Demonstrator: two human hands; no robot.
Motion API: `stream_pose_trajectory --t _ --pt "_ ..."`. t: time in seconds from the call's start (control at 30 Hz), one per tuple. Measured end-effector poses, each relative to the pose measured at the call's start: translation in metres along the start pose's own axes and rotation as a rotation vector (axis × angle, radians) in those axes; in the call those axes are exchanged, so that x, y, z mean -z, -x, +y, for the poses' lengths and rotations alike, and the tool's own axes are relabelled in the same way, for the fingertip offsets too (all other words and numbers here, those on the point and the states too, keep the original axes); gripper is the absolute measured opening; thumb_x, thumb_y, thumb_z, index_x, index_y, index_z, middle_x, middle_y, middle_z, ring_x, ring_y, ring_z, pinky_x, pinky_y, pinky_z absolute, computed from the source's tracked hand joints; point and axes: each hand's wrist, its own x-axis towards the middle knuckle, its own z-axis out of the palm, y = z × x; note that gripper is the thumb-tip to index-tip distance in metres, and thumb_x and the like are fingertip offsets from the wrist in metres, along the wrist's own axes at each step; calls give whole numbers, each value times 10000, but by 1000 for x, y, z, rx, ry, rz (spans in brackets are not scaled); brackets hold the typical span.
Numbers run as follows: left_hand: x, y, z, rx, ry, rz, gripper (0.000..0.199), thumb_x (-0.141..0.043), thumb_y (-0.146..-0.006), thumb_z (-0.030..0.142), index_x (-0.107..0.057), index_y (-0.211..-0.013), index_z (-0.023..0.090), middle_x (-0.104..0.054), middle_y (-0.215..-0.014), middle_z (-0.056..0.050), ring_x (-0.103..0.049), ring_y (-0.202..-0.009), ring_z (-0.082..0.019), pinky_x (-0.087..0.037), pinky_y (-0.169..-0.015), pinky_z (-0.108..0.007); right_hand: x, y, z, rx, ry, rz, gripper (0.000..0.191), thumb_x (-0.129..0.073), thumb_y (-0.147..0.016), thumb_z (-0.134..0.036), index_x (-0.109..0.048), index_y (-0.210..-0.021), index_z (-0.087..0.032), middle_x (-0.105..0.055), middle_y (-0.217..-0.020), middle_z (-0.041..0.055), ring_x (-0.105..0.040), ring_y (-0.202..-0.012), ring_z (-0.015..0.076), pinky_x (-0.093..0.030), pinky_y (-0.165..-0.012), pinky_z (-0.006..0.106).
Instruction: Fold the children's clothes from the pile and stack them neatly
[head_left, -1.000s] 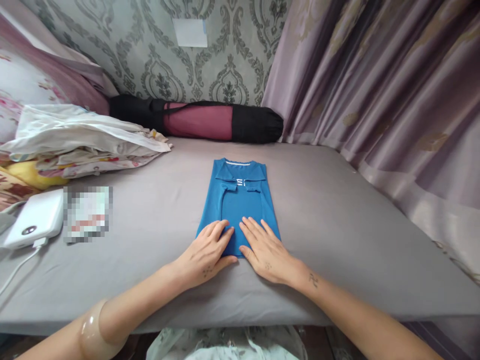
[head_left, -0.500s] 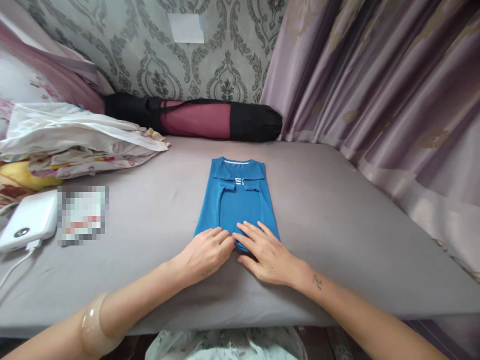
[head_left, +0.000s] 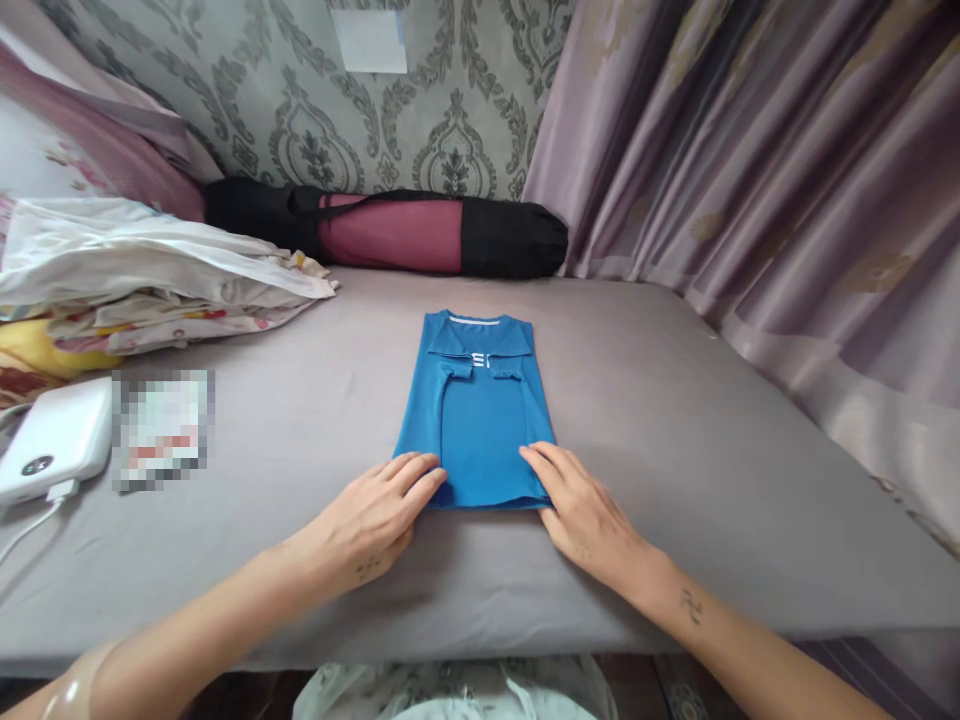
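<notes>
A blue T-shirt [head_left: 484,425] lies on the grey sheet, its sides and sleeves folded in toward the middle. Its collar points away from me, and part of a white print shows between the sleeve ends. My left hand [head_left: 382,505] is closed on the near left corner of the hem, fingers on top and thumb hidden. At the near right corner my right hand [head_left: 589,510] pinches the hem, with its fingers over the cloth and the thumb by the lower edge. Between the two hands the hem lies nearly straight.
A grey-sheeted bed [head_left: 675,430] spreads around the shirt. Along the wall lies a black and maroon long bag [head_left: 390,235]. To the left are piled bedding [head_left: 150,270], a white power bank [head_left: 56,440] with a cable, and a blurred packet [head_left: 161,430]. Purple curtains [head_left: 712,150] hang at right.
My hands have moved apart from the middle of the hem, the left one leftward and the right one rightward, to its two corners. The shirt's near edge now shows between them.
</notes>
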Motion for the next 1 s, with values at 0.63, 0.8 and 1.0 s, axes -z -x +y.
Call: stream_pose_trajectory --t 0.63,0.8,1.0 --pt "20 13 -39 -137 145 -66 616 -410 -759 4 -484 -1329 227 -495 -1421 -76 -461 -1305 -220 -406 -1078 -366 5 2 30 142 51 -56 769 -427 -718 -26 -374 -1472 -170 -361 -1524 107 -248 -1441 232 -186 -1180 563" --pt "14 8 -47 -182 192 -15 496 -423 -833 82 -535 -1293 230 -526 -1411 -63 -471 -1315 -207 -370 -1126 -380 6 -2 37 227 -45 -65 760 -434 -734 -12 -383 -1468 -204 -475 -1452 99 -390 -1375 219 -236 -1168 554" --pt "14 6 -54 -184 316 -11 354 -422 -938 192 -611 -1232 245 -575 -1365 -66 -505 -1291 -204 -371 -1128 -395 11 -5 40 224 -152 -41 510 -453 -842 -52 -584 -1294 -249 -615 -1310 66 -545 -1243 194 -337 -1134 511"
